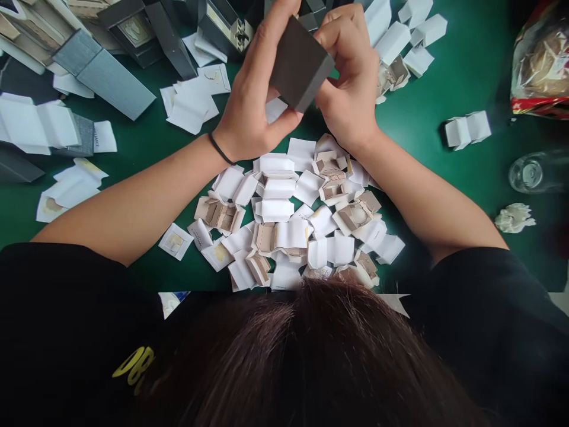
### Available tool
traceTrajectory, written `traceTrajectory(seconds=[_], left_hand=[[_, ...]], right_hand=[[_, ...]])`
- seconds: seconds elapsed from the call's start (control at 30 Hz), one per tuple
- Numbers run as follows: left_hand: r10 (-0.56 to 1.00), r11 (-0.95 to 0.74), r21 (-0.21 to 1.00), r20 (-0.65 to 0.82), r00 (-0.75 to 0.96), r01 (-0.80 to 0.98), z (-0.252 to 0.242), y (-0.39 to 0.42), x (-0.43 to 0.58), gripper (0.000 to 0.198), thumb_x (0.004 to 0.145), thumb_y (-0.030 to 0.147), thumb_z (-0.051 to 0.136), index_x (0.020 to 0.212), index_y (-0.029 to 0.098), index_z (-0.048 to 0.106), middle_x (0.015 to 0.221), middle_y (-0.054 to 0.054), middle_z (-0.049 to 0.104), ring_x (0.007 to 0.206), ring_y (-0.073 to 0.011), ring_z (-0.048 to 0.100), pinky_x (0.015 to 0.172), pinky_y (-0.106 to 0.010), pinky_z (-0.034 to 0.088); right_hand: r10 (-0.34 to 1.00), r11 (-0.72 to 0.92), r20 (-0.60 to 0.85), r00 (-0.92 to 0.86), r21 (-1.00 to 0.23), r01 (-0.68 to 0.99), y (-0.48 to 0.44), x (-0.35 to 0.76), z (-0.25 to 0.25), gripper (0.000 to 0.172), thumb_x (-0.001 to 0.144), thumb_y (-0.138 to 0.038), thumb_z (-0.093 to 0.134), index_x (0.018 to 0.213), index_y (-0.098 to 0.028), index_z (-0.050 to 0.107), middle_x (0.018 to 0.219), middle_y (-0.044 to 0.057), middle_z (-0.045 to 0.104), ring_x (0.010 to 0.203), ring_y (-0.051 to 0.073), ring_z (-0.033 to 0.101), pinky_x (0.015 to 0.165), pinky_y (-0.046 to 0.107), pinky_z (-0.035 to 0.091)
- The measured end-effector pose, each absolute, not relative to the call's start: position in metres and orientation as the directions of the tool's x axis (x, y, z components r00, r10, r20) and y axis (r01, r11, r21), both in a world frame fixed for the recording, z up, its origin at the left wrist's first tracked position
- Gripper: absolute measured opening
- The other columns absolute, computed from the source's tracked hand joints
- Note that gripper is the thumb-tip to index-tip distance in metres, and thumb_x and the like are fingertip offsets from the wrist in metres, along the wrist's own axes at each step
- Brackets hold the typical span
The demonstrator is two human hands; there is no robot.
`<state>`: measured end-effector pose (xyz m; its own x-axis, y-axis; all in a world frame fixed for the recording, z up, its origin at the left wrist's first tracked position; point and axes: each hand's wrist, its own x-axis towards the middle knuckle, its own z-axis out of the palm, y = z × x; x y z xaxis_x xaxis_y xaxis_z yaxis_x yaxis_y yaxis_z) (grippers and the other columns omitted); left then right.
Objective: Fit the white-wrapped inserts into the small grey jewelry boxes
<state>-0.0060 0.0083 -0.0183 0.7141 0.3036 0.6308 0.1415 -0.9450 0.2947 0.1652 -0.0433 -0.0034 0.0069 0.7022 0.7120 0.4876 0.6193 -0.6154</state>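
A small dark box (297, 64) is held up, tilted, at the top middle of the head view. My left hand (253, 95) is wrapped round its left side, thumb along the lower edge and fingers over the far side. Against the box's right edge, my right hand (351, 83) is closed with curled fingers and its thumb at the box's side; its fingertips are partly hidden. Below both hands lies a heap of folded white card inserts (278, 210), several showing brown undersides.
Dark boxes (133, 32) and a long grey lid (104, 74) crowd the upper left, with white card pieces (191, 107) beside them. More white inserts (393, 44) lie upper right. Further right are a lone insert (467, 129), a clear glass (531, 173), crumpled tissue (514, 217) and a red-edged packet (544, 65).
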Motion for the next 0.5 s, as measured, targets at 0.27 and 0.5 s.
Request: traceTrajectory(seconds=[0.27, 0.5], left_hand=[[0.193, -0.976, 0.052, 0.669, 0.718, 0.213, -0.019, 0.004, 0.002, 0.095, 0.079, 0.08, 0.025, 0.144, 0.015, 0.004, 0.147, -0.016, 0.002, 0.145, -0.038, 0.018, 0.12, -0.055, 0.023], [0.085, -0.991, -0.015, 0.682, 0.726, 0.129, -0.01, 0.001, -0.001, 0.093, 0.078, 0.074, 0.045, 0.144, 0.02, 0.009, 0.146, -0.012, 0.002, 0.144, -0.0336, 0.02, 0.117, -0.053, 0.03]], right_hand=[[0.659, 0.752, 0.711, -0.245, -0.622, 0.217, -0.036, 0.173, -0.009, 0.013, 0.08, -0.042, 0.068, 0.087, -0.032, 0.071, 0.129, -0.006, 0.057, 0.126, 0.012, 0.053, 0.11, 0.027, 0.049], [0.816, 0.56, 0.565, -0.124, -0.72, 0.409, -0.055, 0.161, 0.015, 0.014, 0.084, -0.033, 0.063, 0.09, -0.022, 0.069, 0.136, 0.002, 0.053, 0.131, 0.011, 0.049, 0.113, 0.029, 0.045]])
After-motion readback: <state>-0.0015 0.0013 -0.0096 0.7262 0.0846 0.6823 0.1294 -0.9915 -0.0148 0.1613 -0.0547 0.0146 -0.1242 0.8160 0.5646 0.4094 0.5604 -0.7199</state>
